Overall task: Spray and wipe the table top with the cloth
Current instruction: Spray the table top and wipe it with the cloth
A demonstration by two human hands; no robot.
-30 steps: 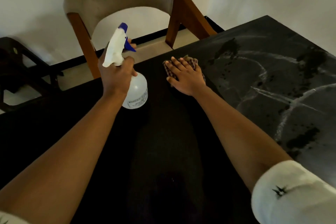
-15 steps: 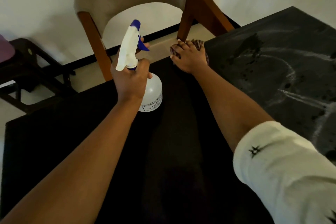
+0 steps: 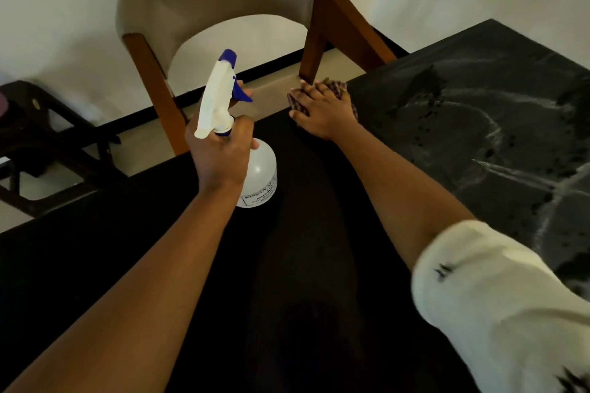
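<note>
- The table point(image 3: 479, 150) runs under both your hands; its streaked, spotted part lies right of your right hand point(image 3: 319, 112).
- The bottle point(image 3: 260, 169) stands upright in your left hand point(image 3: 220, 150), which is clenched round its neck, nozzle pointing away. Its fill can't be told.
- The cloth point(image 3: 336, 88) lies pressed under your flat right palm at the far edge.

a loose cream-white sleeve point(image 3: 498, 303), printed with small black star-like marks point(image 3: 443, 269), is worn on the right arm point(image 3: 399, 201).
</note>
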